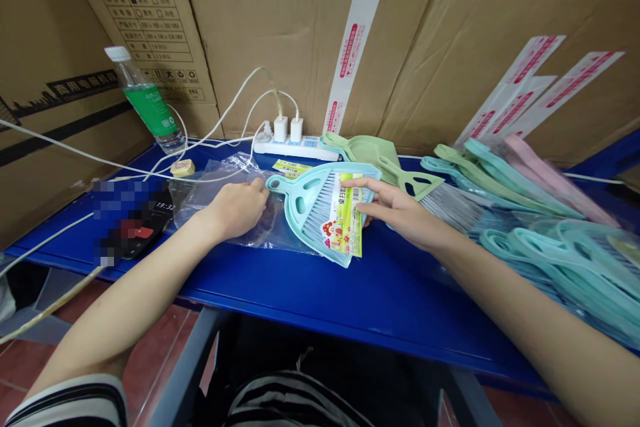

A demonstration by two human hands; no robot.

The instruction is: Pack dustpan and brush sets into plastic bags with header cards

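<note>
While the right hand [395,209] holds the dustpan [303,191] over the table [400,300], the left hand [241,209] curls by its handle [275,183], grip unclear; a plastic bag [200,195] lies beneath. A power strip [294,147] sits behind; other dustpans [560,250] crowd the right.

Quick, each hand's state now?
Left hand: curled at the handle of the dustpan-brush set; hold can't be told.
Right hand: holding the set at its label card.
</note>
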